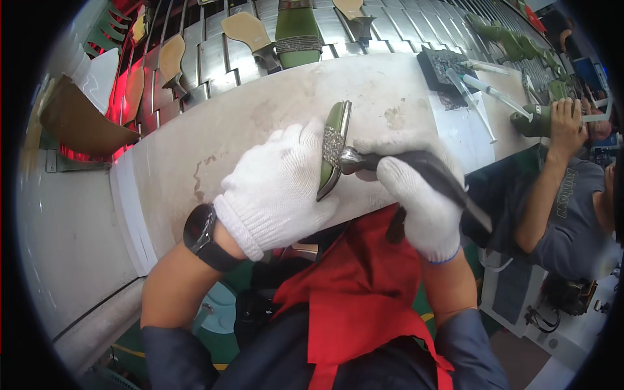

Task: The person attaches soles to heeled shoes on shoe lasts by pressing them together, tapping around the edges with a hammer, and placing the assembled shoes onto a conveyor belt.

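1 glittery sandal (333,144) sits in knit-gloved left fingers (308,138) beside rounded hammer-metal (351,160).

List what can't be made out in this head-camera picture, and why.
All in the head view:
1. Part of the dark-handled tool: covered by the right hand.
2. One side of the green shoe piece: hidden by the left hand.
3. Part of the co-worker: cut off by the dark right rim.

The left grip (276,179) hides part of what seems a green sandal (334,118).
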A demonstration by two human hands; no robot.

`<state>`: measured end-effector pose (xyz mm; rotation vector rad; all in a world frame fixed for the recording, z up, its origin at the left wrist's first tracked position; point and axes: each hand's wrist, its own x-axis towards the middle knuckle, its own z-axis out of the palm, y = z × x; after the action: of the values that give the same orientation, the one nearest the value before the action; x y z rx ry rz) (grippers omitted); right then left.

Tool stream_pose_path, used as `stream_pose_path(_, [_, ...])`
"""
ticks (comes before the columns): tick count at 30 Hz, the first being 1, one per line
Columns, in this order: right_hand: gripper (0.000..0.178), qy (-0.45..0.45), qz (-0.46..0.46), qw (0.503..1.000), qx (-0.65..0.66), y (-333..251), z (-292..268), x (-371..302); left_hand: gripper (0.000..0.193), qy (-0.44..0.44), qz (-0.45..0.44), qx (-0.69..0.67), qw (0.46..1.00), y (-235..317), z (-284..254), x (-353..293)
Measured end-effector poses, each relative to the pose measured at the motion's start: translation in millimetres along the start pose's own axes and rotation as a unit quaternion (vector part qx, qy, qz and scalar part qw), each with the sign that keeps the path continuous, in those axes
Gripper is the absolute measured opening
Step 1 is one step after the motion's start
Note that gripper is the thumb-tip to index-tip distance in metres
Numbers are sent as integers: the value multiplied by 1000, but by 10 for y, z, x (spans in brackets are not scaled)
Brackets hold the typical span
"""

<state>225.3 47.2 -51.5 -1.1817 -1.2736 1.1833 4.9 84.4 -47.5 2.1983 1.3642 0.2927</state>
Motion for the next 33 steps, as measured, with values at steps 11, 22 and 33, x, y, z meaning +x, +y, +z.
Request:
stream_pose_path(11, [23, -11, 105, 993, 46, 464, -177, 943, 90, 34, 11, 15, 999, -37, -78, -84])
stream_pose_path(22, [21, -79, 121, 981, 133, 46, 4, 303, 91, 222, 188, -258, 921, 199, -585, -340])
stream_pose_path(33, [49, -138, -258, 956, -21, -1126, -110, -180, 75, 359, 220, -166, 892, 574, -247, -272])
